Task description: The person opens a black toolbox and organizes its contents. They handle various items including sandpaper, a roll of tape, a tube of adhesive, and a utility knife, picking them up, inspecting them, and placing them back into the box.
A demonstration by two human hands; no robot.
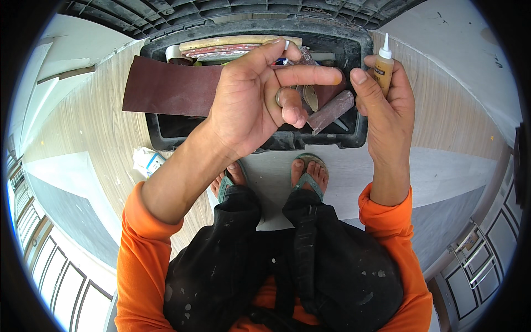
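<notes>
My left hand (253, 91) is raised over a black plastic toolbox (155, 135), palm towards me. Between its thumb and index finger sits a small white piece, seemingly a cap (287, 45). One finger points right, with an amber spot on its tip; another wears a ring. To the right, my right hand (386, 95) grips a small squeeze bottle (383, 72) of amber liquid, upright, its white nozzle uppermost. Behind my left wrist, a dark red sandpaper sheet (170, 85) lies across the toolbox. Rolled sandpaper (332, 112) rests at the toolbox's right side.
The toolbox's ribbed lid (257, 8) stands open at the far side. A wooden stick (232, 41) lies along the back inside. A white packet (149, 162) is on the floor (112, 99) at left. My sandalled feet (309, 172) are just in front of the toolbox.
</notes>
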